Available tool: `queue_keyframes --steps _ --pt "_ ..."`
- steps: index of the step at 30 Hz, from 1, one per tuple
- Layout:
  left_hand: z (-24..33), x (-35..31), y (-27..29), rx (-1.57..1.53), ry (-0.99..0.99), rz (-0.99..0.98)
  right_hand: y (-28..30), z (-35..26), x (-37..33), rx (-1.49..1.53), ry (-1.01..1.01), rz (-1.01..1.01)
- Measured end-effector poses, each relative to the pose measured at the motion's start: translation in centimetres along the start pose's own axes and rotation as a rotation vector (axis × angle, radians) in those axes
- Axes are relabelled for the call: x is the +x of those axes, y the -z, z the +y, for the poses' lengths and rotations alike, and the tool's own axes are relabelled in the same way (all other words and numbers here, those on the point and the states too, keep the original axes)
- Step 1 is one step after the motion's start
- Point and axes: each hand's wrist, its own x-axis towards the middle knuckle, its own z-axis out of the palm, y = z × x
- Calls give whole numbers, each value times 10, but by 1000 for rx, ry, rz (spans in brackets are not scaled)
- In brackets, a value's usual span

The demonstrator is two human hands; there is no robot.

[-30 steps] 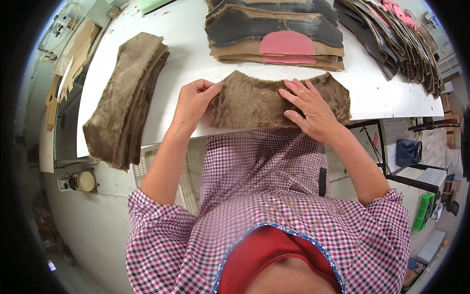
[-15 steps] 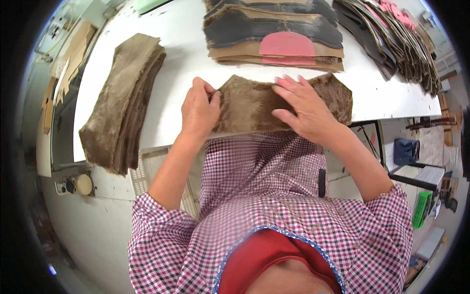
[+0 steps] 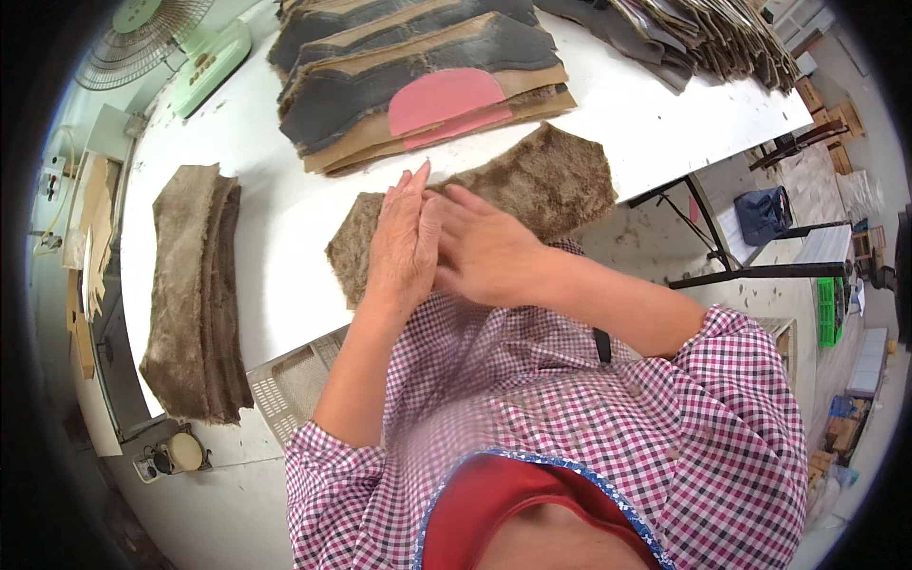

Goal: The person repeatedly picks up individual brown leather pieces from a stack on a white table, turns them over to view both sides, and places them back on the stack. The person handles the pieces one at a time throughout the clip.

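A brown fur piece (image 3: 546, 180) with angled ends lies along the near edge of the white table, fur side up. Over its middle my two hands meet. My left hand (image 3: 404, 247) stands on edge with its fingers stretched out. Against its palm side rests my right hand (image 3: 484, 249), fingers extended and pointing left. Nothing shows in either hand, though the palms are partly hidden. At the left, a stack of similar brown fur pieces (image 3: 185, 294) sticks out past the table edge.
Behind my hands lies a pile of dark grey and tan panels (image 3: 418, 57), a pink rounded shape (image 3: 446, 100) on the front one. More stacked pieces (image 3: 703, 43) sit at the far right of the white table (image 3: 655, 142). A green fan (image 3: 214, 66) stands at the back left.
My hands have come together from opposite sides of the fur piece; its left end is no longer held. The view has turned, so the table and stacks appear shifted.
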Motion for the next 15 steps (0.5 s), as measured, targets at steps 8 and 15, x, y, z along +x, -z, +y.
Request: queue_keyframes --steps 8,15 --pt "-9 -3 -15 569 -170 8 32 99 -59 -221 -366 51" --pt "8 33 -10 450 -162 159 29 121 -57 -27 -432 84"
